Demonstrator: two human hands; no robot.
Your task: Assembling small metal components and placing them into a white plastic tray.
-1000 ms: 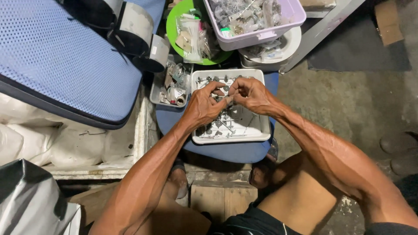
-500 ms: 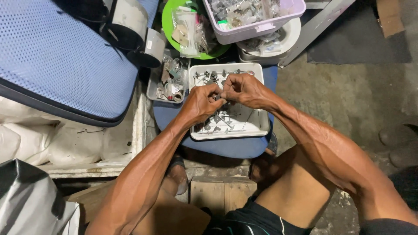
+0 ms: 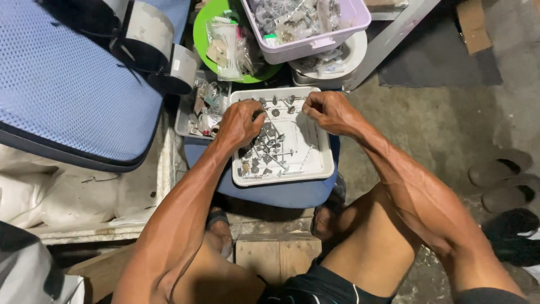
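A white rectangular tray (image 3: 323, 163) rests on a blue stool (image 3: 281, 194) in front of me. It holds several small metal screws and bolts (image 3: 270, 147). My left hand (image 3: 239, 123) hovers over the tray's left side with fingers curled, pinching a small metal piece at its fingertips. My right hand (image 3: 329, 110) is over the tray's top right, fingers closed as if pinching something small; what it holds is hidden. The two hands are apart.
A smaller grey tray of parts (image 3: 197, 110) sits left of the white tray. Behind are a green bowl with plastic bags (image 3: 225, 42), a lilac bin of hardware (image 3: 306, 25) and a white container (image 3: 349, 59). A blue padded seat (image 3: 67, 84) lies left. Sandals (image 3: 500, 174) lie right on concrete.
My hands were joined together over the tray's top middle; now they have separated, the left toward the left side and the right toward the right.
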